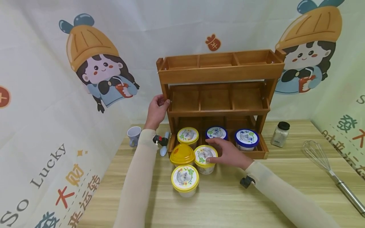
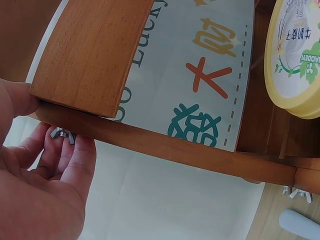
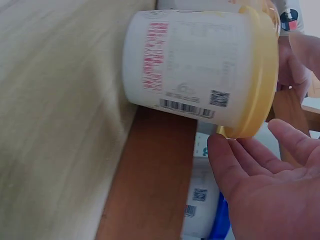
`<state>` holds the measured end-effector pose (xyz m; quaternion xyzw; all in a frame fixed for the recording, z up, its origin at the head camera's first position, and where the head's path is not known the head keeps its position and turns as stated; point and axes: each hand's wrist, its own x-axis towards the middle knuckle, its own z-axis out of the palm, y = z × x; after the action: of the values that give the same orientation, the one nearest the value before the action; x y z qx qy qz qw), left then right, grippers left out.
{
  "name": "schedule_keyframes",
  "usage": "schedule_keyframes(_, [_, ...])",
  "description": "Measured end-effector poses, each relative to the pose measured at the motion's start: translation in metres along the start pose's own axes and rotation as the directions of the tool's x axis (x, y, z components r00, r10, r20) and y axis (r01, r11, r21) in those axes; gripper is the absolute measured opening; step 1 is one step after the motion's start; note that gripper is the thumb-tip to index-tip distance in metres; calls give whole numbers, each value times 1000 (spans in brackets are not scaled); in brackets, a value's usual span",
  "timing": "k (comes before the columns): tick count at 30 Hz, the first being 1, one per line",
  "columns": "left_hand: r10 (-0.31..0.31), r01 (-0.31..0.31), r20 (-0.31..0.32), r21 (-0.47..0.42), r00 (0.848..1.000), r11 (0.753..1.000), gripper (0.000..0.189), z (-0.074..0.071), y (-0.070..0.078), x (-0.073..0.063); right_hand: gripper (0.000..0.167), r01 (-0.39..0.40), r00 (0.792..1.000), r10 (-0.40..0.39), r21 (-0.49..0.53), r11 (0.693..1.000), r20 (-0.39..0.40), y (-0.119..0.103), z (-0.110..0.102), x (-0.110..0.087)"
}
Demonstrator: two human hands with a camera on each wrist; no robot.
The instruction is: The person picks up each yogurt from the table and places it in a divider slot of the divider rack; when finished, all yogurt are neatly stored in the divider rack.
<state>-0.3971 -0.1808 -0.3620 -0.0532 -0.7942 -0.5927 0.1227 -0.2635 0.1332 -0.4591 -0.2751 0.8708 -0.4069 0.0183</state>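
My left hand [image 1: 157, 111] grips the left side post of a three-tier wooden rack [image 1: 220, 76]. In the left wrist view its thumb lies on one side of the post and the curled fingers beside a wing nut [image 2: 63, 134] on the other. My right hand [image 1: 229, 153] is at a yellow-lidded tub [image 1: 204, 155] in front of the rack, fingers and thumb spread at its lid; the right wrist view shows the fingertips close beside the lid's rim. A domed yellow tub [image 1: 182, 154] and another yellow-lidded tub [image 1: 185, 180] stand to its left.
On the bottom tier sit a yellow-lidded tub [image 1: 188, 136] and two blue-lidded tubs [image 1: 246, 138]. A cup [image 1: 133, 135] and a pale spoon [image 1: 163, 150] lie left of the rack. To the right are a black-capped jar [image 1: 280, 135] and a whisk [image 1: 332, 174].
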Motion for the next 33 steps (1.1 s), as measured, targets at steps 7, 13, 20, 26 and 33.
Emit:
schedule_keyframes(7, [0,0,3,-1,1000,1000,54,-1,-2,0,98,-61,997,61,11,998,41,1,5,-4])
schedule_keyframes(13, [5,-5,3,-2,1000,1000,54,-1,-1,0,106,-101,993,101,7,995,68,0,9,-4])
schedule_keyframes(20, [-2,2,3,0,1000,1000,54,-2,1,-1,106,-73,996,75,-34,997,52,1,12,-5])
schedule_keyframes(26, [1,-1,-1,-4,1000,1000,54,-3,4,-2,109,-83,994,86,-50,995,71,1,11,-6])
schedule_keyframes(33, [-5,5,8,-7,1000,1000,54,-2,1,-2,107,-91,995,92,-25,995,41,3,12,-9])
